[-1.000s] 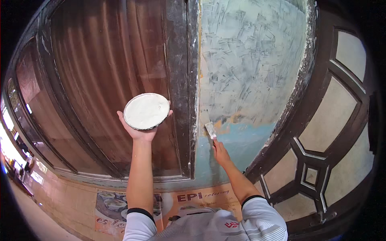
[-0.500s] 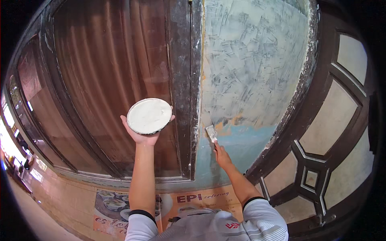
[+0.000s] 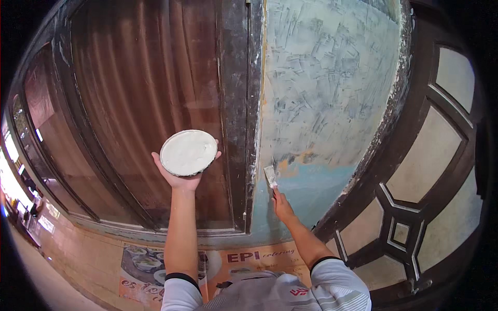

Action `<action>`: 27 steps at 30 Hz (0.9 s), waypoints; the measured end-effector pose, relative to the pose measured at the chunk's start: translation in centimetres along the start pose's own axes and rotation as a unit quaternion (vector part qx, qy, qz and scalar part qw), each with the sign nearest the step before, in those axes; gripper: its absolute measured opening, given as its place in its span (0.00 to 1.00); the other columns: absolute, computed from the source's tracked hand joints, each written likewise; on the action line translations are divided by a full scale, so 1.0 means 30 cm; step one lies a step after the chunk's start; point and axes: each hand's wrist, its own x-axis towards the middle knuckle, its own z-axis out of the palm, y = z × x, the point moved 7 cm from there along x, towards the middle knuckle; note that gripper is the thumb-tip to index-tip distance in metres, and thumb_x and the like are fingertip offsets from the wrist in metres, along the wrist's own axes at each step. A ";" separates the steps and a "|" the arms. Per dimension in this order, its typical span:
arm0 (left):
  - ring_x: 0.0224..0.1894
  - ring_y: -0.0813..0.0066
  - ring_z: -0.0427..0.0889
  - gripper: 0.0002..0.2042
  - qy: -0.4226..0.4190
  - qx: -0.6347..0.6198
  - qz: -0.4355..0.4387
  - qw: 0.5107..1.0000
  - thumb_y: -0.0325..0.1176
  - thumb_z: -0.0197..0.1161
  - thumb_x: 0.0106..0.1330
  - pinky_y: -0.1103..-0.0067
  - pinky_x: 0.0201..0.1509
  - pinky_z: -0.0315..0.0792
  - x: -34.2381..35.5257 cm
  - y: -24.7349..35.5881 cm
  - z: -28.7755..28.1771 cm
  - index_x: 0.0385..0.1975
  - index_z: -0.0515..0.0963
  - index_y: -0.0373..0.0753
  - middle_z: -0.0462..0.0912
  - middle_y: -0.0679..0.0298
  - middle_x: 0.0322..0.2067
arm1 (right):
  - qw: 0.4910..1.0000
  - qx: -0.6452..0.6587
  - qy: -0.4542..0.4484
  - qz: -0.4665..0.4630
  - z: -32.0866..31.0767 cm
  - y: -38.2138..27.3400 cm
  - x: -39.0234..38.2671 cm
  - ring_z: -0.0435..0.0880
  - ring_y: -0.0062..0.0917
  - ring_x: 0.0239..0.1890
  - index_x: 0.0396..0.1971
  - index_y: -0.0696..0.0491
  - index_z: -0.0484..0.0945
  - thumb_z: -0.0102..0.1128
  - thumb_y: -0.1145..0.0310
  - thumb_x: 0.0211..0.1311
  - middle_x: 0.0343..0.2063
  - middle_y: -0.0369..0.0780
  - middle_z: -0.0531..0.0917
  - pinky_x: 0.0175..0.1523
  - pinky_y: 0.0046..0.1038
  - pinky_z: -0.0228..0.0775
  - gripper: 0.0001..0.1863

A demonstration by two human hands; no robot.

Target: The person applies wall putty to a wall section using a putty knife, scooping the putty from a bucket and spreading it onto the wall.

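My left hand (image 3: 179, 176) is closed round a round, shallow container of smooth white paste (image 3: 188, 152), held out in front of the brown glazed panel. A putty knife (image 3: 270, 175) with a white-smeared blade is gripped in my right hand (image 3: 280, 202). Its blade is on or close against the wall (image 3: 327, 78), by the dark wooden frame (image 3: 238, 129). The wall has patchy pale grey skim over its upper part, bare light blue paint lower down, and orange-tan patches between them.
Brown curtain-like folds show in the glazed panel (image 3: 145, 103). At right stands a dark wooden door (image 3: 420, 155) with pale panels. A printed orange banner (image 3: 218, 269) lies along the foot of the wall. A tiled floor (image 3: 62, 249) runs toward a bright opening at left.
The putty knife has shifted slightly down and left along the wall, toward the frame. The whole view has shifted a little. The container stays in my left hand.
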 end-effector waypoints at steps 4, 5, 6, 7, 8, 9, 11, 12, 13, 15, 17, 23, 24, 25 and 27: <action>0.67 0.16 0.62 0.51 0.058 0.003 0.014 0.998 0.81 0.44 0.61 0.21 0.62 0.58 0.004 0.006 -0.023 0.72 0.63 0.44 0.62 0.43 0.72 | 0.990 0.060 0.100 -0.085 -0.120 -0.228 0.177 0.81 0.52 0.46 0.74 0.57 0.59 0.56 0.71 0.74 0.48 0.54 0.78 0.53 0.44 0.77 0.32; 0.67 0.16 0.62 0.51 0.058 0.002 0.011 0.998 0.81 0.44 0.61 0.21 0.62 0.58 0.004 -0.004 -0.024 0.72 0.63 0.44 0.62 0.43 0.72 | 0.988 0.107 0.093 -0.054 -0.134 -0.250 0.216 0.81 0.52 0.51 0.73 0.58 0.58 0.55 0.73 0.75 0.50 0.57 0.78 0.55 0.43 0.76 0.31; 0.67 0.16 0.62 0.51 0.053 -0.001 0.009 0.999 0.81 0.44 0.61 0.21 0.62 0.58 0.009 -0.010 -0.022 0.73 0.62 0.44 0.62 0.43 0.72 | 0.988 0.106 0.095 -0.053 -0.126 -0.262 0.234 0.81 0.52 0.51 0.73 0.58 0.58 0.55 0.73 0.75 0.50 0.57 0.78 0.55 0.43 0.76 0.31; 0.67 0.15 0.61 0.51 0.049 -0.003 0.009 0.999 0.81 0.45 0.61 0.20 0.63 0.58 0.014 -0.011 -0.024 0.73 0.62 0.44 0.61 0.43 0.72 | 0.993 0.084 0.080 -0.025 -0.098 -0.258 0.256 0.81 0.52 0.50 0.73 0.58 0.58 0.55 0.73 0.75 0.50 0.57 0.78 0.55 0.44 0.76 0.31; 0.67 0.15 0.61 0.51 -0.002 0.008 -0.008 1.000 0.81 0.45 0.61 0.20 0.63 0.57 0.017 -0.021 -0.008 0.73 0.61 0.43 0.61 0.43 0.73 | 0.996 0.060 0.065 0.004 -0.066 -0.230 0.269 0.82 0.52 0.49 0.74 0.58 0.58 0.54 0.72 0.75 0.50 0.57 0.78 0.54 0.44 0.77 0.31; 0.67 0.15 0.61 0.51 -0.003 0.008 -0.008 1.000 0.81 0.45 0.61 0.20 0.63 0.57 0.014 -0.023 -0.013 0.73 0.61 0.43 0.61 0.43 0.73 | 0.996 0.060 0.066 0.003 -0.044 -0.216 0.250 0.82 0.52 0.49 0.74 0.58 0.58 0.54 0.72 0.75 0.50 0.57 0.78 0.54 0.44 0.77 0.31; 0.70 0.13 0.55 0.53 -0.009 0.010 -0.003 1.000 0.79 0.49 0.61 0.23 0.67 0.54 0.010 -0.025 -0.025 0.75 0.58 0.39 0.56 0.37 0.74 | 0.999 0.033 0.011 0.042 0.071 -0.117 0.139 0.82 0.53 0.49 0.73 0.60 0.56 0.55 0.71 0.75 0.49 0.59 0.78 0.54 0.46 0.77 0.32; 0.70 0.13 0.55 0.53 -0.012 0.006 -0.011 1.000 0.79 0.49 0.61 0.23 0.66 0.54 0.002 -0.018 -0.013 0.75 0.58 0.39 0.56 0.37 0.74 | 0.998 0.036 0.011 0.040 0.093 -0.098 0.072 0.82 0.53 0.49 0.73 0.60 0.56 0.55 0.71 0.75 0.49 0.59 0.78 0.54 0.46 0.77 0.32; 0.70 0.13 0.55 0.53 -0.012 0.005 -0.010 1.000 0.79 0.49 0.61 0.23 0.66 0.54 -0.004 -0.013 -0.012 0.75 0.58 0.39 0.56 0.37 0.74 | 0.997 0.036 -0.022 0.064 0.126 -0.060 -0.001 0.82 0.54 0.49 0.73 0.62 0.56 0.55 0.70 0.75 0.49 0.59 0.78 0.54 0.46 0.77 0.32; 0.67 0.13 0.60 0.52 0.026 0.008 -0.011 1.000 0.82 0.43 0.61 0.22 0.64 0.58 -0.014 0.003 -0.020 0.73 0.62 0.43 0.61 0.41 0.72 | 0.994 0.037 -0.054 0.087 0.147 -0.055 -0.032 0.82 0.54 0.49 0.73 0.63 0.55 0.55 0.69 0.75 0.49 0.60 0.78 0.54 0.47 0.78 0.33; 0.67 0.13 0.60 0.52 0.017 0.018 -0.003 1.000 0.82 0.43 0.61 0.22 0.64 0.57 -0.011 0.015 -0.035 0.73 0.62 0.43 0.61 0.40 0.72 | 0.996 0.076 0.038 0.012 0.083 -0.117 -0.029 0.81 0.54 0.50 0.72 0.66 0.55 0.56 0.70 0.74 0.50 0.60 0.77 0.55 0.47 0.77 0.33; 0.68 0.16 0.60 0.51 0.030 0.015 0.001 0.999 0.81 0.44 0.61 0.21 0.63 0.57 0.003 0.008 -0.042 0.73 0.62 0.43 0.60 0.41 0.73 | 0.992 0.088 0.087 0.005 -0.089 -0.281 0.270 0.80 0.55 0.52 0.73 0.64 0.55 0.57 0.71 0.73 0.52 0.59 0.77 0.57 0.47 0.75 0.34; 0.68 0.16 0.60 0.51 0.029 0.016 0.001 0.999 0.81 0.44 0.61 0.21 0.63 0.57 0.001 0.005 -0.045 0.73 0.62 0.43 0.60 0.41 0.73 | 0.993 0.096 0.039 0.049 -0.048 -0.254 0.273 0.79 0.55 0.51 0.73 0.62 0.55 0.57 0.72 0.73 0.52 0.58 0.77 0.57 0.46 0.75 0.34; 0.68 0.16 0.60 0.51 0.034 0.007 0.000 0.999 0.81 0.44 0.61 0.21 0.63 0.57 -0.002 -0.004 -0.042 0.73 0.62 0.44 0.60 0.41 0.73 | 0.993 0.095 0.042 0.049 -0.023 -0.233 0.251 0.79 0.55 0.51 0.73 0.62 0.55 0.57 0.72 0.73 0.52 0.58 0.77 0.57 0.46 0.75 0.34; 0.68 0.16 0.60 0.51 0.035 -0.007 -0.006 0.999 0.81 0.44 0.61 0.21 0.63 0.57 0.007 -0.036 -0.038 0.73 0.62 0.44 0.61 0.42 0.72 | 0.994 0.036 -0.020 0.099 0.092 -0.119 0.136 0.79 0.56 0.51 0.73 0.60 0.55 0.56 0.73 0.73 0.51 0.59 0.77 0.58 0.47 0.74 0.33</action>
